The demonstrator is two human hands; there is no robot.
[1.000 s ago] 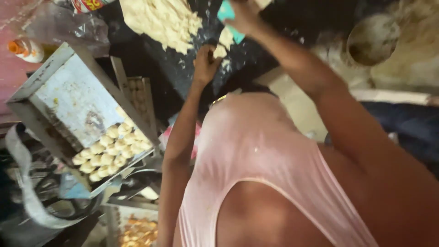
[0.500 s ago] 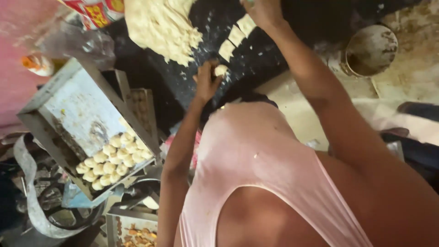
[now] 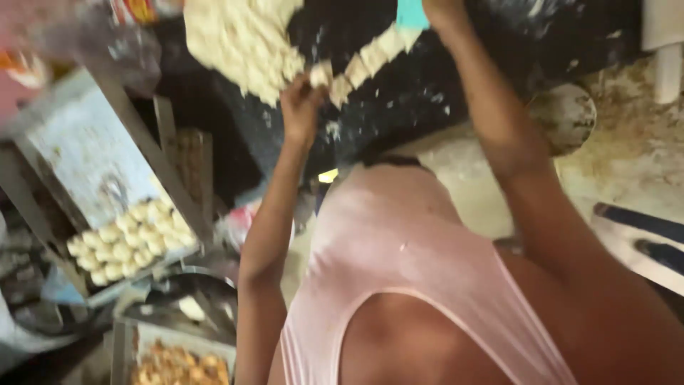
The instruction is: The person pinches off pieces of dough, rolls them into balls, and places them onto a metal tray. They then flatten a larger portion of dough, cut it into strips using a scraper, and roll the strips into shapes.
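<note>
A row of cut dough pieces (image 3: 363, 60) lies on the dark floured surface (image 3: 456, 78), its long axis slanting from lower left, by the left hand, up to the right toward the right hand. The lowest piece sits right at the left hand (image 3: 299, 107): the fingers (image 3: 308, 84) curl in around it, though blur hides whether they truly pinch it. The upper end of the row meets a teal scraper (image 3: 412, 13) at the top edge of the frame, gripped by the right hand (image 3: 443, 11), whose fingers are closed over its handle; only part of that hand shows.

Just left of the row, touching or nearly touching its lower end, lies a large pale dough mass (image 3: 239, 39), ragged at the edge. Farther right on the floor stands a round dusty bowl (image 3: 566, 117). To the left, below the surface, a metal tray (image 3: 92, 178) holds rounded dough balls (image 3: 128, 239) packed in rows at its lower end. At the bottom left is a container of golden fried pieces (image 3: 178, 363).
</note>
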